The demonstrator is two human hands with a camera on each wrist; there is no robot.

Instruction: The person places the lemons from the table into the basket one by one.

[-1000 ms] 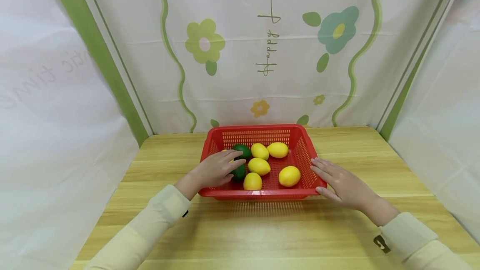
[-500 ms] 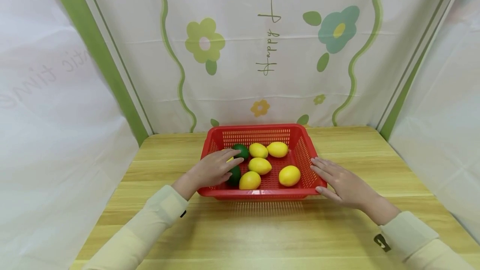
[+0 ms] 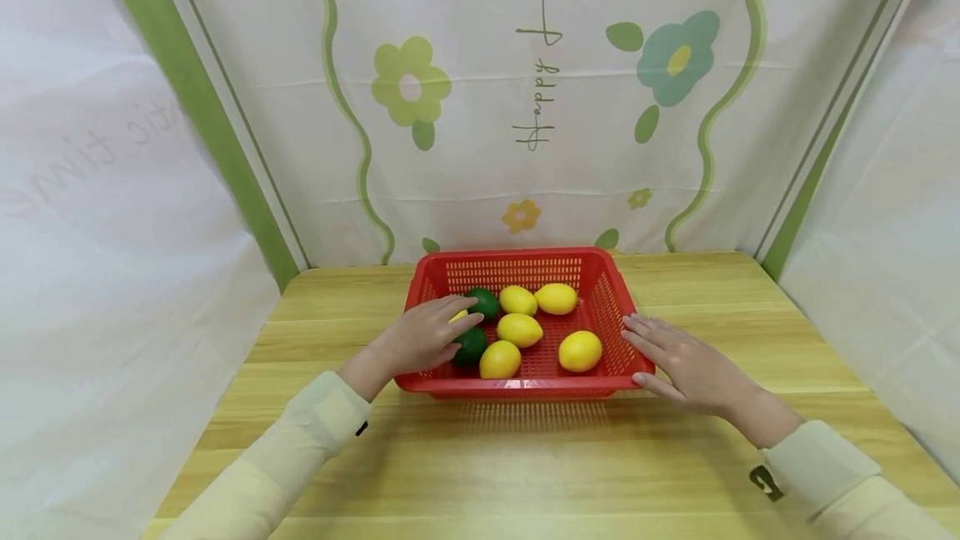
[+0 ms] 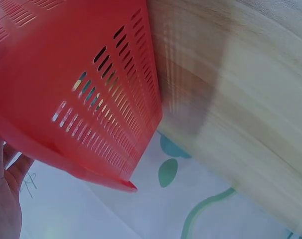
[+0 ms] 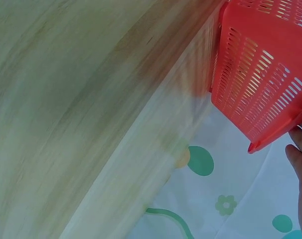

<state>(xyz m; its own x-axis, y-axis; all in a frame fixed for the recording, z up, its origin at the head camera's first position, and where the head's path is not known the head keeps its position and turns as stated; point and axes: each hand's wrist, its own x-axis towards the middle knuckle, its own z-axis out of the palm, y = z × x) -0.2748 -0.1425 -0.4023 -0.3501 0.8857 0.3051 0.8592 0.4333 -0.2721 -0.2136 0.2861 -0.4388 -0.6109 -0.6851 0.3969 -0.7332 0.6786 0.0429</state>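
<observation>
A red slotted plastic basket (image 3: 513, 385) stands on the table with several yellow lemons (image 3: 580, 352) and two dark green, avocado-like fruits inside. My left hand (image 3: 420, 336) reaches over the basket's left rim, its fingers loosely extended above the fruit. Beneath its thumb lies the nearer green fruit (image 3: 469, 347); the farther green fruit (image 3: 483, 304) is close to the fingertips. One lemon is mostly hidden behind this hand. My right hand (image 3: 693, 369) rests with straight fingers on the basket's right rim. Each wrist view shows the basket's outer wall (image 4: 76, 114) and part of a hand.
The wood-grain table (image 3: 510, 473) extends around the basket. A white curtain (image 3: 465, 173) with printed flowers hangs right behind the basket, and further white sheets (image 3: 112, 273) enclose both sides.
My left hand has shifted slightly left. The front lemon has turned and moved a little left, and the nearer green fruit has also shifted left. My right hand stays in place.
</observation>
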